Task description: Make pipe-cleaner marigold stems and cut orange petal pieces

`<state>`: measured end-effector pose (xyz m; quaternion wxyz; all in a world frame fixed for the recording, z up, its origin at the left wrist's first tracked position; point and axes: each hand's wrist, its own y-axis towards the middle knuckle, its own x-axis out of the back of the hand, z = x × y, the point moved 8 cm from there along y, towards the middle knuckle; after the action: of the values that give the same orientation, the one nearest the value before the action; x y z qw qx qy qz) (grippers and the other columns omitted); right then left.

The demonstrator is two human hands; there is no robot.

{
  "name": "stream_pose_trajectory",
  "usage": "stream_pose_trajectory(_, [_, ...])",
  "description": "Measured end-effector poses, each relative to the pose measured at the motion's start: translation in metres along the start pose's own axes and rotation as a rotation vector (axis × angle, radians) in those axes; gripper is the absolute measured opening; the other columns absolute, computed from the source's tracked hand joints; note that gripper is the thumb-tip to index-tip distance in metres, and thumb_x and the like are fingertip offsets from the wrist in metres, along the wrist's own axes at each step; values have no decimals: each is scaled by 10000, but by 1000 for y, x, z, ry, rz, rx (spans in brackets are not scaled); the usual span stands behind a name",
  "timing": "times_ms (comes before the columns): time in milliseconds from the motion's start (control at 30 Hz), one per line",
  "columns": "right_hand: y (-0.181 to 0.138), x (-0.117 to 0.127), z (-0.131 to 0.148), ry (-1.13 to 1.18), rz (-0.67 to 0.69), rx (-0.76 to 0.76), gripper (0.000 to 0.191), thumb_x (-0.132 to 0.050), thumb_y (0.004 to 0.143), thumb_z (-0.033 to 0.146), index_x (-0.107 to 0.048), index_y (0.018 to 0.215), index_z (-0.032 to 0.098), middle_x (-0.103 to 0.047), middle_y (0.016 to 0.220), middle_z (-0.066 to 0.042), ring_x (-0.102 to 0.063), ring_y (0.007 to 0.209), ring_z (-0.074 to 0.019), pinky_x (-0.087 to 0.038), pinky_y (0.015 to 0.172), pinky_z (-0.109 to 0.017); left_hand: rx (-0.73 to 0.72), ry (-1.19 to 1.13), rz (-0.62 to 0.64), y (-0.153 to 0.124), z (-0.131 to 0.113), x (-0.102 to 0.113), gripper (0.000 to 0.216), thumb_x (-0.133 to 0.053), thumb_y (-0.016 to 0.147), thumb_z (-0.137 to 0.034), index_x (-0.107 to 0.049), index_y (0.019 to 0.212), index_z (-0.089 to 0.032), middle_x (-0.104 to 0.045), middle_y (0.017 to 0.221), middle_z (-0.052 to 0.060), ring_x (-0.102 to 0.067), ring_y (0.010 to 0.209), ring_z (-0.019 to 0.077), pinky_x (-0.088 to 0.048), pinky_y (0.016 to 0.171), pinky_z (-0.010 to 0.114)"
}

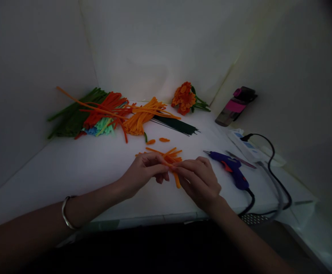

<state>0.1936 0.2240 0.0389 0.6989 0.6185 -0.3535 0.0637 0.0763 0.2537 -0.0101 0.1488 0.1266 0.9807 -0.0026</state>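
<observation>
Bare forearms (243, 232) reach inward, a silver bracelet (65, 213) circling the left one. Left hand (144, 171) and right hand (200, 180) nearly meet, each closed in a pinch on a small orange fuzzy piece (170, 166) between them. Loose orange strips (174, 155) lie just beyond the hands; a blue glue gun (234, 169) rests to the right of the right hand.

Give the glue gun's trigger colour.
Red; the trigger shows best in the head view, the only one, against the gun's dark blue body.
</observation>
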Motion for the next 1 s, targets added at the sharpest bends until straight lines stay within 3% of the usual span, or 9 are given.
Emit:
stream_pose_trajectory(300, [1, 1, 3, -27, 73, 18, 301, -582, 805, 72, -571, 1079, 196, -683, 955, -74, -626, 829, -179, -419, 698, -339, 11, 35, 26, 1, 0, -1, 104, -594, 749, -178, -557, 660, -138, -600, 544, -14, -503, 472, 76, -387, 468, 194])
stream_pose_trajectory(500, [4, 0, 6, -45, 80, 70, 162, -569, 816, 97, -595, 952, 181, -686, 887, -70, -619, 828, -186, -450, 710, -346, 111, -49, 91, 1, 11, -5, 121, -583, 735, -159, -516, 635, -147, -585, 506, -22, -485, 444, 70, -357, 446, 181])
stream_pose_trajectory(633, [6, -3, -1, 96, 30, -137, 45, -570, 807, 120, -574, 811, 164, -638, 747, -64, -583, 709, -169, -466, 640, -308, 65, 41, 92, 2, 7, -3, 108, -553, 716, -128, -496, 628, -152, -576, 502, -22, -468, 445, 70, -342, 450, 180])
stream_pose_trajectory(733, [6, -8, -12, 207, 78, -375, 97, -563, 811, 169, -539, 719, 185, -581, 655, -22, -546, 611, -142, -449, 557, -259, -37, 220, 90, 0, -4, -4, 95, -531, 728, -126, -498, 644, -157, -565, 530, -22, -454, 456, 76, -345, 457, 190])
stream_pose_trajectory(867, [-2, -19, -27, 450, 191, -696, 189, -591, 794, 267, -530, 638, 179, -546, 580, 7, -498, 525, -115, -399, 485, -232, -335, 721, 88, -11, -28, -12, 131, -509, 753, -114, -528, 633, -162, -524, 568, -14, -445, 525, 94, -349, 511, 214])
stream_pose_trajectory(1000, [-18, -45, -29, 962, 305, -987, 219, -620, 763, 319, -545, 622, 169, -542, 572, 13, -500, 537, -109, -421, 525, -241, -604, 1073, 180, -25, -35, -25, 179, -481, 777, -110, -571, 641, -184, -555, 621, 22, -478, 583, 128, -383, 587, 252])
